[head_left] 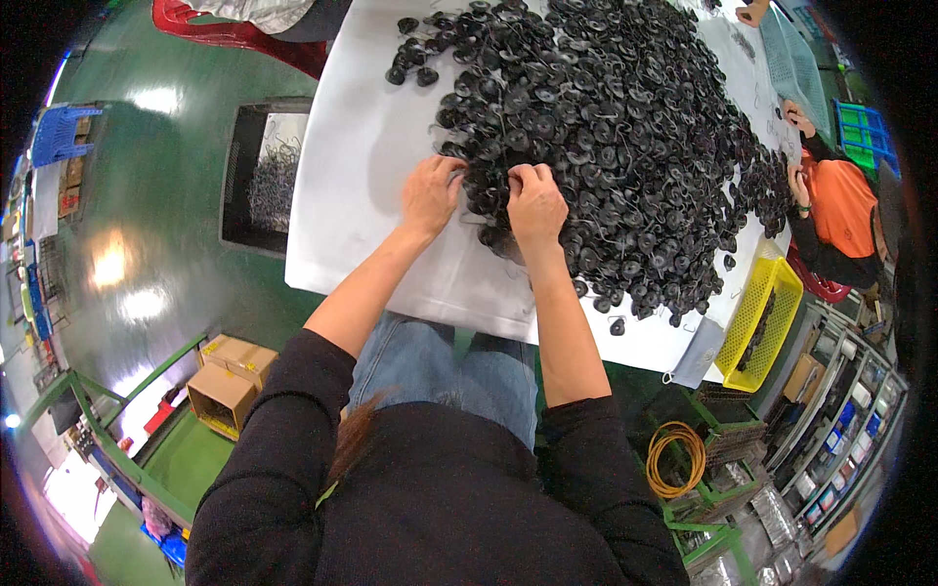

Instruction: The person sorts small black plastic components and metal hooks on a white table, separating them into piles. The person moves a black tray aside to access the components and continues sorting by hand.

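Note:
A large heap of small black disc-shaped parts with thin metal hooks [625, 146] covers much of the white-topped table [342, 186]. My left hand [432, 197] is at the left edge of the heap, its thumb and fingertips pinched together. A short way to the right, my right hand [537, 203] also has its fingers drawn together in a pinch over the discs. What either set of fingertips holds is too small and too dark to make out. Black parts lie between and just below the two hands.
A yellow plastic basket [762, 322] with dark parts stands at the table's right corner, beside a grey-blue flap [696, 354]. A black crate [234, 186] of metal hooks sits left of the table. Another person in an orange vest [842, 207] works at the right side.

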A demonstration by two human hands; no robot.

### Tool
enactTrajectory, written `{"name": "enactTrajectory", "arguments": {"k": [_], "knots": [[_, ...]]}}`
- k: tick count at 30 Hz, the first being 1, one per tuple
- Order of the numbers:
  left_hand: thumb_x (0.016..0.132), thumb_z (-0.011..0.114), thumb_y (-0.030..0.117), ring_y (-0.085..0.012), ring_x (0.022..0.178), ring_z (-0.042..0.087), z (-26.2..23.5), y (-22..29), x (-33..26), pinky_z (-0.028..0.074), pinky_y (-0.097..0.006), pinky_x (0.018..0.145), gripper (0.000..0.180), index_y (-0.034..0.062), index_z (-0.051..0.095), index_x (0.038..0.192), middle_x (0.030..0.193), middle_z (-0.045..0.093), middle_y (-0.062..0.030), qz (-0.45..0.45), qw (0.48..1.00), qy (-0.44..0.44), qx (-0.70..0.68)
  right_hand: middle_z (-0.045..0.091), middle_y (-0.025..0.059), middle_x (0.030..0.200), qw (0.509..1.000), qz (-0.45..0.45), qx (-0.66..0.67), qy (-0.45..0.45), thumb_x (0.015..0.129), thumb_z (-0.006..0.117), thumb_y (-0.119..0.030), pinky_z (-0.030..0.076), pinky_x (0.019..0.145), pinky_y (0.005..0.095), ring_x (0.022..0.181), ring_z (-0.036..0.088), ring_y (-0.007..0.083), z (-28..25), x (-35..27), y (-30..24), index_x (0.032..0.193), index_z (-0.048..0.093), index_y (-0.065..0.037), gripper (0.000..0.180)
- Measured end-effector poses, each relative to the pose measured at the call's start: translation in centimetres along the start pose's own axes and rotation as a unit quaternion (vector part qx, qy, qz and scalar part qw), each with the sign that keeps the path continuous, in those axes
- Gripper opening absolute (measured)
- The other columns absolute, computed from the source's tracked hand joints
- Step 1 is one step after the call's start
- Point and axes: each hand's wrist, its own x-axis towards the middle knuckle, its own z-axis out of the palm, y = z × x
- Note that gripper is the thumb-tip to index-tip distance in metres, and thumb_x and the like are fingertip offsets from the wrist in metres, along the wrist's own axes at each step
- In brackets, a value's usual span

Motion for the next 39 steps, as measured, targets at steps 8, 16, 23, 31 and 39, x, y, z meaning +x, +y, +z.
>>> {"name": "enactTrajectory", "arguments": {"k": [8, 16, 23, 31, 39], "knots": [[0.078, 0.062, 0.011, -0.0258, 0.091, 0.056, -0.8, -2.1, 6.2, 0.046, -0.038, 0.078, 0.02, 0.0124, 0.064, 0.098, 0.096, 0.06, -0.006, 0.055, 0.998, -0.029, 0.018, 0.055, 0.0055, 0.091, 0.996, 0.015, -0.09, 0.007, 0.082, 0.06, -0.016, 0.051, 0.066, 0.0398, 0.083, 0.059, 0.0257, 2.0, 3.8, -1.9, 0.085, 0.064, -0.015, 0.006], [0.079, 0.058, 0.012, -0.0224, 0.108, 0.049, 1.4, -0.9, 10.5, 0.041, -0.04, 0.082, 0.027, 0.0153, 0.063, 0.105, 0.113, 0.056, -0.0021, 0.235, 0.965, -0.062, 0.097, 0.056, 0.0059, 0.096, 0.981, 0.04, -0.19, -0.013, 0.082, 0.054, -0.017, 0.052, 0.067, 0.0382, 0.085, 0.062, 0.0238, 3.2, 5.4, -3.1, 0.09, 0.064, -0.01, 0.014], [0.078, 0.061, 0.02, -0.0191, 0.101, 0.049, 0.8, -1.3, 11.6, 0.041, -0.038, 0.077, 0.017, 0.0143, 0.06, 0.093, 0.099, 0.054, 0.0007, 0.322, 0.913, -0.127, 0.215, 0.053, 0.0071, 0.098, 0.988, -0.017, -0.154, -0.017, 0.079, 0.057, -0.011, 0.052, 0.069, 0.0378, 0.089, 0.057, 0.0266, 3.6, 5.4, -2.1, 0.088, 0.062, -0.007, 0.011], [0.081, 0.061, 0.011, -0.031, 0.097, 0.052, -5.5, -7.1, 3.2, 0.046, -0.04, 0.077, 0.013, 0.0069, 0.055, 0.093, 0.1, 0.054, -0.009, 0.166, 0.949, -0.264, 0.049, 0.061, 0.0066, 0.091, 0.98, -0.056, 0.131, -0.141, 0.081, 0.063, -0.012, 0.05, 0.069, 0.0383, 0.079, 0.062, 0.0296, 3.4, -1.1, -4.7, 0.086, 0.065, -0.009, 0.006], [0.082, 0.059, 0.005, -0.0306, 0.101, 0.051, -9.2, -8.3, -1.3, 0.044, -0.038, 0.084, 0.007, 0.0019, 0.056, 0.087, 0.108, 0.054, -0.0101, 0.001, 0.989, -0.059, -0.133, 0.062, 0.009, 0.083, 0.98, -0.019, 0.198, -0.012, 0.081, 0.063, -0.006, 0.047, 0.063, 0.0295, 0.067, 0.06, 0.0195, 3.7, 2.5, -4.8, 0.089, 0.067, -0.004, 0.01]]}}
